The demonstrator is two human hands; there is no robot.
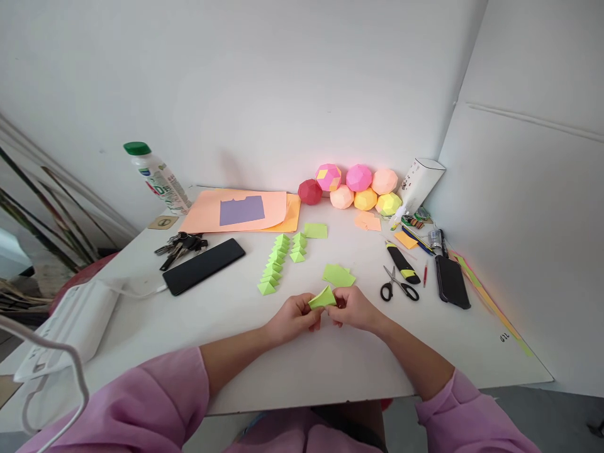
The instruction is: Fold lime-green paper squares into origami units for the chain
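Note:
Between my two hands is a small green piece of paper [323, 298], bent along a fold and held up off the table. My left hand [295, 319] pinches its left side; my right hand [353, 308] grips the right side. Just beyond my right hand lie loose green paper pieces [338, 275], with a flat green sheet [316, 230] farther back. Ahead and to the left stand a long row of folded green paper units [274, 264] and a shorter row [298, 247].
Scissors [399, 284], a utility knife [402, 262] and a phone [453, 281] lie on the right. Faceted paper balls [358, 178] are stacked against the wall. Leftward are a black power bank [204, 267], keys [182, 247], a bottle [160, 182] and orange paper sheets [202, 217].

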